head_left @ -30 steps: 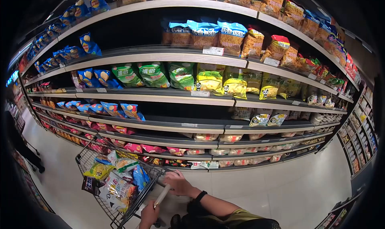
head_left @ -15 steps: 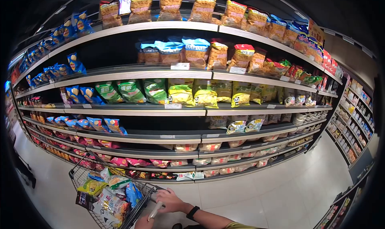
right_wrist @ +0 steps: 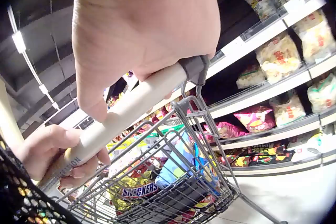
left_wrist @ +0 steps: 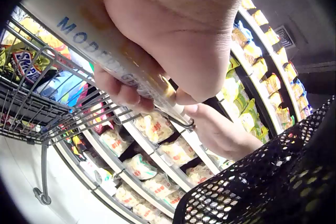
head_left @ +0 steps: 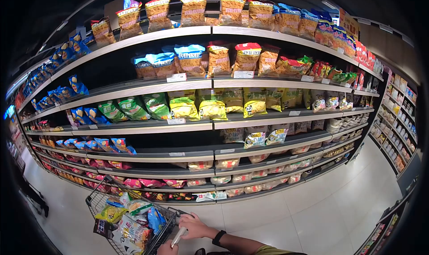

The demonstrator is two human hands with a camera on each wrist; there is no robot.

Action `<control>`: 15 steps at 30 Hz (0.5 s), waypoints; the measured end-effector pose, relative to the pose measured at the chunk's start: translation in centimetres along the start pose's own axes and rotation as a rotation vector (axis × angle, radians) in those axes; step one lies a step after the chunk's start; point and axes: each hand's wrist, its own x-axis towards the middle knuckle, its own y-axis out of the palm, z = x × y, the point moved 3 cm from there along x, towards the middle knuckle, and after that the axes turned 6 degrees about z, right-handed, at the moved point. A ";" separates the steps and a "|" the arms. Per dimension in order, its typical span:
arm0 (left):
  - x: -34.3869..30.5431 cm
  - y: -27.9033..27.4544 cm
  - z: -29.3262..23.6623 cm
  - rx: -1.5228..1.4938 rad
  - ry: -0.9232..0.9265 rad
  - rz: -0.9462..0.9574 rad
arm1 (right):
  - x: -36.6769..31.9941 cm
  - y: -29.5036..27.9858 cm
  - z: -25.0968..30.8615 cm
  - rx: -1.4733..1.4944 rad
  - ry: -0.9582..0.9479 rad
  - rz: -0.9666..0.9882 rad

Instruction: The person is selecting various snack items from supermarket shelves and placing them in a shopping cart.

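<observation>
Both hands hold the pale handle [head_left: 179, 235] of a wire shopping cart [head_left: 154, 244]. The left hand [head_left: 167, 248] grips its near end; in the left wrist view the left hand's fingers [left_wrist: 126, 95] curl under the printed bar. At the far end, beside the dark corner joint, the right hand [head_left: 194, 227] is wrapped over the bar, as the right wrist view shows the right hand [right_wrist: 144, 29] from close up. Snack bags fill part of the basket: a yellow-green bag [head_left: 111, 214], a white and orange bag [head_left: 132, 232], a blue bag [head_left: 155, 219] and a dark pack [head_left: 104, 228].
A long curved shelf unit [head_left: 147, 128] with chips and snack bags runs across the view. Another stocked shelf [head_left: 395, 121] stands at the far right, and low shelving [head_left: 380, 232] at lower right. Pale floor tiles [head_left: 268, 223] lie between. A dark-clothed leg [head_left: 38, 201] shows at far left.
The view has turned right and tilted up since the first frame, so the shelves sit further left and more of the right-hand aisle shows. Both hands have kept their grip on the handle.
</observation>
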 end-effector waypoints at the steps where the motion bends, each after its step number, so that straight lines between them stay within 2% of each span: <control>1: -0.1 0.1 -0.9 0.021 -0.009 0.013 | -0.6 -0.2 -0.4 -0.001 -0.005 -0.003; 2: 0.2 1.5 0.2 -0.008 0.095 -0.072 | -1.1 -0.4 -0.8 0.008 -0.001 0.003; 5: -1.5 1.3 -4.7 -0.164 0.086 -0.185 | -2.9 -1.3 -2.1 0.023 -0.004 -0.007; 11: -0.6 5.3 -4.2 -0.136 0.189 -0.143 | -6.3 -2.9 -3.7 0.101 -0.011 -0.057; 14: -1.1 5.7 -7.6 -0.249 0.223 -0.179 | -7.5 -3.8 -4.4 0.129 -0.016 -0.070; 15: -0.9 6.3 -7.2 -0.249 0.220 -0.175 | -8.0 -4.0 -4.7 0.128 -0.011 -0.060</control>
